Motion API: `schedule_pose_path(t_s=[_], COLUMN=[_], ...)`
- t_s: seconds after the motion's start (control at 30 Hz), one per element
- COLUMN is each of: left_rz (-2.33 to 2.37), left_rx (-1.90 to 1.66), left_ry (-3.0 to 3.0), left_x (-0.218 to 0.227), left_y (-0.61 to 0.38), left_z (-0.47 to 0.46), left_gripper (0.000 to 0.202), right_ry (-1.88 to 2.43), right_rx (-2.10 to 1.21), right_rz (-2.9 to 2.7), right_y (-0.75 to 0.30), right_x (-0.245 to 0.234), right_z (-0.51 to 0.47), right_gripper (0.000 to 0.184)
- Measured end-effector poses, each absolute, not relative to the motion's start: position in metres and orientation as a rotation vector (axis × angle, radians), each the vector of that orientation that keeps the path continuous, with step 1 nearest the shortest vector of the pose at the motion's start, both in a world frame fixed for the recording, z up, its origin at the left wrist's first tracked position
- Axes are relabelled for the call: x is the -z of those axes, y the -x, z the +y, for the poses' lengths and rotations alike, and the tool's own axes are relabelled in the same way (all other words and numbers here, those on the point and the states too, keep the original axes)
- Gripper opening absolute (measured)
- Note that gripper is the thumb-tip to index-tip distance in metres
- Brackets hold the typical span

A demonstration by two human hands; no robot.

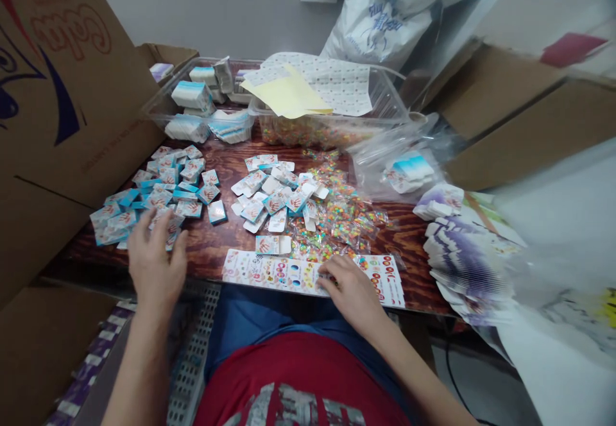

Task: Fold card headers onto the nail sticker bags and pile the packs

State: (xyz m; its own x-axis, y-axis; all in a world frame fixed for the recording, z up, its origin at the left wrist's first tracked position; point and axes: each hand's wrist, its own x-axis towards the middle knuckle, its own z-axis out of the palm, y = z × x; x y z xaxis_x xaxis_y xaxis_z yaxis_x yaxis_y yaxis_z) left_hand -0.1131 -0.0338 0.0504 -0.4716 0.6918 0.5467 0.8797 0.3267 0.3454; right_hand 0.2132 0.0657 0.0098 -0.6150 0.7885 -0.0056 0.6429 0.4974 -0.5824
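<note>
My left hand [158,253] is open, its fingers spread over the near side of a heap of small white-and-blue boxes [163,179]. Whether its fingertips touch a box I cannot tell. My right hand [351,288] rests on a row of printed sticker sheets [260,270] along the table's front edge. Its fingers are curled in toward the thumb, and what lies between them is hidden. One small box with its white end flap out [273,245] lies at the sheets' upper edge. Behind it is a second heap of small boxes [276,195] with flaps sticking out.
Clear packets of colourful beads [341,214] spread right of the middle heap. Behind stand clear plastic trays [392,102] with bundled flat cartons [192,95] and paper sheets [312,83]. A plastic bag [370,163] and purple-white cards [466,262] lie right. A tall cardboard box [72,92] borders the left.
</note>
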Motion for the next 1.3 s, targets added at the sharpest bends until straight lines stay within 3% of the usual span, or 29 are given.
schedule_pose_path(t_s=[0.13,0.2,0.43,0.63,0.93,1.03,1.13,1.23,1.3], left_rz=[-2.24,-2.215,-2.233,-2.158,-2.132,-2.144,-2.236,-2.327,-2.319], left_rx=[1.09,1.135,1.163,1.246,1.231,1.365,1.679,1.925,1.989], left_ry=[1.742,1.903,2.028,1.991,2.094,2.081,2.061,1.909,1.907], left_x=[-0.023,-0.011,-0.001,-0.023,-0.048,-0.047,-0.05,-0.059,-0.068], left_y=[0.051,0.025,0.009,-0.003,-0.044,-0.044,-0.042,-0.036,-0.03], left_z=[-0.031,-0.03,-0.025,-0.029,-0.029,-0.026,-0.025,-0.026,-0.03], left_gripper=[0.03,0.026,0.024,0.022,0.054,0.051,0.028,0.015,0.012], right_ry=[1.182,1.187,1.173,1.113,0.888,0.809,0.73,0.711,0.701], right_rx=[-0.542,-0.563,-0.994,-1.474,-1.814,-1.859,-1.703,-1.253,-1.068], right_rz=[-2.573,-2.59,-2.479,-2.121,-1.775,-1.757,-1.921,-2.11,-2.216], right_y=[-0.205,-0.202,-0.2,-0.21,-0.202,-0.192,-0.182,-0.178,-0.181], right_x=[-0.005,-0.001,0.002,-0.019,-0.065,-0.069,-0.076,-0.081,-0.08], right_z=[0.066,0.072,0.106,0.115,0.105,0.097,0.089,0.084,0.083], right_gripper=[0.028,0.024,0.025,0.013,0.02,0.024,0.019,0.005,0.017])
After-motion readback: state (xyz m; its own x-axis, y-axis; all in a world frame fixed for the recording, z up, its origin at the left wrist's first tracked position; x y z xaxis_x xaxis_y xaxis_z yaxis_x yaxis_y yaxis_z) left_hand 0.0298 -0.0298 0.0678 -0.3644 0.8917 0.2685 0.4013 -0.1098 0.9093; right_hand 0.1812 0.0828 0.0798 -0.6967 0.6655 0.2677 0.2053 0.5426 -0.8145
